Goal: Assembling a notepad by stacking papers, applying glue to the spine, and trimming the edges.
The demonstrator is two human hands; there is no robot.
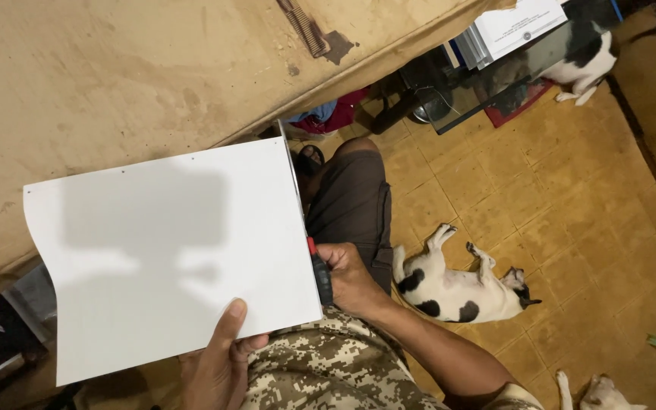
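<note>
White sheet of paper point(168, 258) lying on the worn table point(115, 68) edge, left hand point(218, 361) pinching its near edge with the thumb on top, right hand point(351, 277) closing its fingers around a red-and-black cutter point(319, 272) at the paper's right edge, black-and-white dog point(457, 285) lying on the tiled floor point(571, 205) to the right.

Left hand point(218, 364) cut off below by the frame edge, fingers mostly hidden behind the large white flat board point(168, 258), red-and-black tool point(319, 273) largely buried in the right hand point(351, 277), second white dog point(597, 393) cropped at bottom.
</note>
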